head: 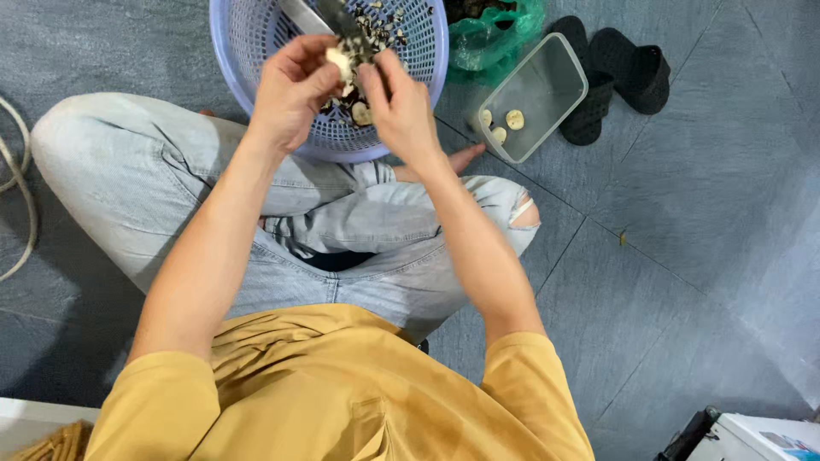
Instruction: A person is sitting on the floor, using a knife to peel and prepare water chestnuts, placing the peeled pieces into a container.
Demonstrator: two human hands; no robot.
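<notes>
— Grey floor tiles [683, 256] all round; what's in the hands?

— A small pale piece [340, 61], pinched in the left hand [290, 90], fingers curled close around it, right above the lavender basket [248, 43].

— And the other hand?

— The right hand [400, 107] is closed on a knife [337, 19], the blade lying across the pale piece over the basket.

— What's in the basket?

— Dark scraps and a few pale bits.

— Anything beside it?

— A clear plastic tub [547, 81] just to the right, with a few pale pieces [504, 124] at its near end. Behind lie a green bag [495, 34] and black sandals [623, 68]. The person sits cross-legged in pale jeans [128, 171].
</notes>
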